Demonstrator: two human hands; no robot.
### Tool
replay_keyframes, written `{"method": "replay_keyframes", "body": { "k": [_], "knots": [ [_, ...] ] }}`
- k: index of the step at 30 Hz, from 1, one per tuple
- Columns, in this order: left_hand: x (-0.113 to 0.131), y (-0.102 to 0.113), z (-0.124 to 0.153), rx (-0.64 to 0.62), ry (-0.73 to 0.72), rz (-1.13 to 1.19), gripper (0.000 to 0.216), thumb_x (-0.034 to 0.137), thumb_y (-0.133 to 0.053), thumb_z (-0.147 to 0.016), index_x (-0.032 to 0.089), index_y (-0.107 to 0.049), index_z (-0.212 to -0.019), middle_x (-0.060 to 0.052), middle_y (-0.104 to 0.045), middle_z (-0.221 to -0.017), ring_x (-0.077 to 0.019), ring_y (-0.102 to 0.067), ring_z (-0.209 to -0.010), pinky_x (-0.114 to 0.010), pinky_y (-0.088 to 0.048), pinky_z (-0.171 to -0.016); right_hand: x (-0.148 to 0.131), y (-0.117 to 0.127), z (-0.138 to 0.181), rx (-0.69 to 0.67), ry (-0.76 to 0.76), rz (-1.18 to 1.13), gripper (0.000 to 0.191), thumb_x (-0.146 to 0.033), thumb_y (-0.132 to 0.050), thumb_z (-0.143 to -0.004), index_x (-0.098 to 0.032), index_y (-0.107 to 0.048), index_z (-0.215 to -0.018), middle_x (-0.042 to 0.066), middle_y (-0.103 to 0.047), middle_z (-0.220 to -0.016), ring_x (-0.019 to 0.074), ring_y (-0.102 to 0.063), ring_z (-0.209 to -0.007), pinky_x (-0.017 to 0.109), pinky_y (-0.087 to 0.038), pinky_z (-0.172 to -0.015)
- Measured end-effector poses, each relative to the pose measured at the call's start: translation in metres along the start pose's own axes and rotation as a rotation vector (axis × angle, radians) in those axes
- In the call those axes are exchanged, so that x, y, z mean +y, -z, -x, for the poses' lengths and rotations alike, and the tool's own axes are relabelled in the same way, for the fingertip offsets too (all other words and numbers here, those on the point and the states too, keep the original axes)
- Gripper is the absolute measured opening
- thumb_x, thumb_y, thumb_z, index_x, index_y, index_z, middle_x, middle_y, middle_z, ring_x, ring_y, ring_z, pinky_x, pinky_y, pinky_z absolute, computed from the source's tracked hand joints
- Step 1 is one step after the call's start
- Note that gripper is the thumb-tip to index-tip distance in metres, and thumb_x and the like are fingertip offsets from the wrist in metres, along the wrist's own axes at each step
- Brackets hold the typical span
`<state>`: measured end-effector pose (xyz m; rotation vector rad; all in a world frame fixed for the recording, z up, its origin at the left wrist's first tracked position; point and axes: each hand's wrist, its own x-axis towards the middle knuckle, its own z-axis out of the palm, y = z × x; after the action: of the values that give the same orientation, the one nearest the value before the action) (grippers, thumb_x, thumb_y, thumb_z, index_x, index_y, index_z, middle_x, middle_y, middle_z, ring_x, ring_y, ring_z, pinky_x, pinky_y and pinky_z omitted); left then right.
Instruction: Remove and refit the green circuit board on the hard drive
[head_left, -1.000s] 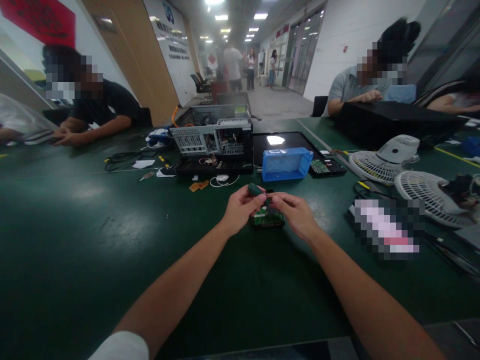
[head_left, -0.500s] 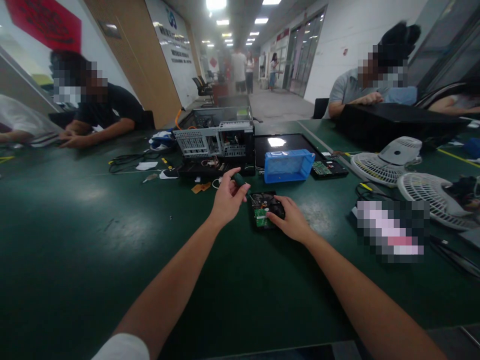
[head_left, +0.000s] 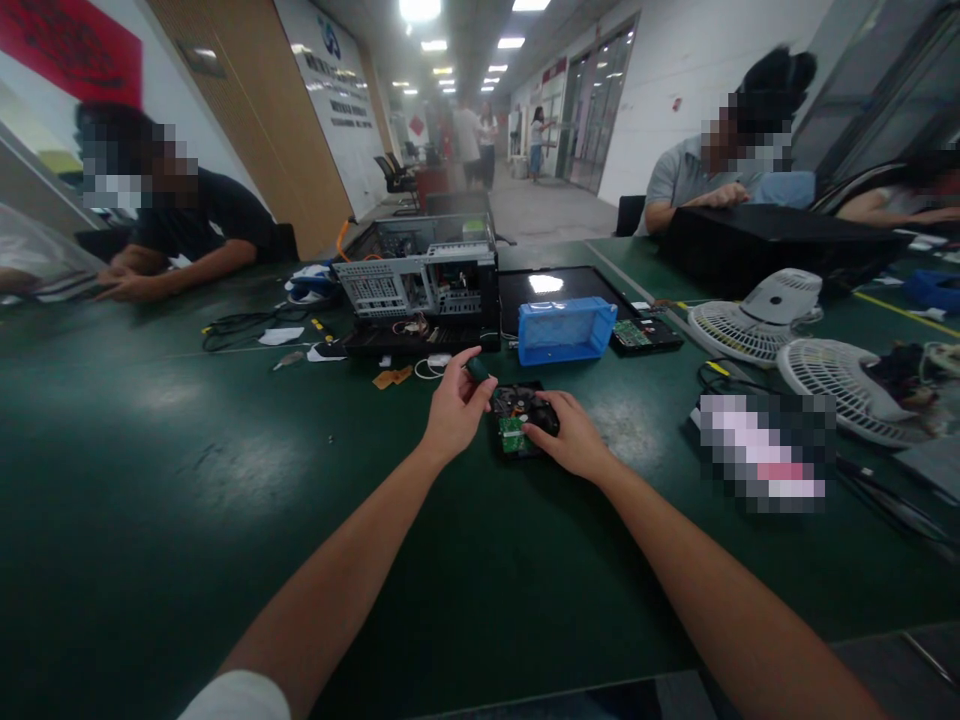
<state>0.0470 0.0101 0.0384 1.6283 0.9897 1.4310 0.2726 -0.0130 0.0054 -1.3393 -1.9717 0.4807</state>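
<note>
My left hand (head_left: 454, 408) is closed around the dark green handle of a screwdriver (head_left: 477, 370), tilted down toward a hard drive. The tool's tip is too small to make out. Flat on the table lies the black hard drive (head_left: 513, 398), its green circuit board (head_left: 513, 434) facing up. At the drive's right side my right hand (head_left: 573, 436) grips it, thumb on top near the board and fingers along the far right edge, covering that part.
Beyond the hands stand an opened computer case (head_left: 420, 285) and a blue plastic bin (head_left: 566, 332). A second drive (head_left: 646, 336) lies right of the bin. White fan parts (head_left: 750, 330) are farther right. Other people sit across the green table (head_left: 225, 520).
The whole view has shifted slightly, so things appear a little farther left. The screwdriver stays in my left hand over the drive, and my right hand keeps its grip.
</note>
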Motion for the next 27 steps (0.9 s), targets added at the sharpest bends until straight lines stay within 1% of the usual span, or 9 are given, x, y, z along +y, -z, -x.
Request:
{"method": "replay_keyframes", "body": {
  "k": [4,9,12,16,22,24,27],
  "knots": [
    [-0.001,0.000,0.001,0.005,0.001,-0.020,0.057,0.033,-0.065,-0.093,0.026,-0.041,-0.145,-0.003,-0.063,-0.098,-0.0100,-0.060,-0.065,-0.023,-0.054,-0.058,0.001,-0.001,0.000,0.006,0.008,0.005,0.057,-0.043,-0.069,-0.085,-0.022,-0.056,-0.136,0.015,-0.057,-0.134,0.0301,-0.055,-0.125,0.048,-0.043,-0.109],
    [-0.002,0.000,0.001,0.007,-0.009,-0.016,0.059,0.036,-0.067,-0.092,0.026,-0.042,-0.145,-0.004,-0.061,-0.098,-0.0120,-0.061,-0.069,-0.024,-0.055,-0.059,0.003,-0.002,-0.001,0.004,0.017,0.021,0.056,-0.044,-0.069,-0.086,-0.020,-0.056,-0.135,0.015,-0.057,-0.134,0.0294,-0.055,-0.125,0.048,-0.043,-0.110],
    [0.000,0.001,0.001,-0.003,-0.010,-0.006,0.059,0.037,-0.067,-0.092,0.026,-0.042,-0.145,-0.004,-0.061,-0.097,-0.0119,-0.060,-0.067,-0.024,-0.055,-0.058,0.003,-0.002,-0.001,0.004,0.010,0.033,0.056,-0.045,-0.069,-0.086,-0.019,-0.057,-0.135,0.015,-0.056,-0.134,0.0294,-0.055,-0.125,0.047,-0.043,-0.110],
    [0.003,0.001,0.001,-0.003,-0.007,-0.017,0.059,0.038,-0.066,-0.093,0.027,-0.042,-0.146,-0.004,-0.062,-0.098,-0.0128,-0.061,-0.070,-0.025,-0.055,-0.060,0.002,0.000,-0.001,-0.003,0.009,0.030,0.055,-0.045,-0.069,-0.086,-0.021,-0.057,-0.134,0.015,-0.056,-0.134,0.0296,-0.055,-0.125,0.048,-0.043,-0.109],
    [0.000,0.000,0.003,0.010,-0.019,-0.073,0.057,0.038,-0.066,-0.093,0.027,-0.045,-0.145,-0.004,-0.063,-0.099,-0.0137,-0.062,-0.071,-0.026,-0.054,-0.062,0.003,-0.001,-0.001,0.004,0.001,0.030,0.053,-0.045,-0.069,-0.086,-0.021,-0.059,-0.133,0.014,-0.056,-0.134,0.0298,-0.056,-0.124,0.048,-0.044,-0.109],
    [0.002,0.000,0.004,0.003,-0.040,-0.119,0.055,0.038,-0.065,-0.094,0.027,-0.046,-0.144,-0.005,-0.064,-0.101,-0.0149,-0.063,-0.074,-0.027,-0.054,-0.064,0.004,-0.002,0.000,0.012,0.002,0.026,0.053,-0.045,-0.069,-0.086,-0.022,-0.059,-0.132,0.014,-0.057,-0.134,0.0297,-0.056,-0.124,0.048,-0.044,-0.108],
    [0.009,0.003,0.004,0.021,-0.124,-0.290,0.052,0.036,-0.066,-0.093,0.026,-0.051,-0.142,-0.007,-0.062,-0.110,-0.0161,-0.061,-0.078,-0.029,-0.054,-0.069,0.005,-0.002,0.000,0.006,0.006,0.018,0.053,-0.046,-0.069,-0.086,-0.022,-0.059,-0.133,0.014,-0.056,-0.135,0.0291,-0.056,-0.124,0.048,-0.044,-0.108]
  ]
}}
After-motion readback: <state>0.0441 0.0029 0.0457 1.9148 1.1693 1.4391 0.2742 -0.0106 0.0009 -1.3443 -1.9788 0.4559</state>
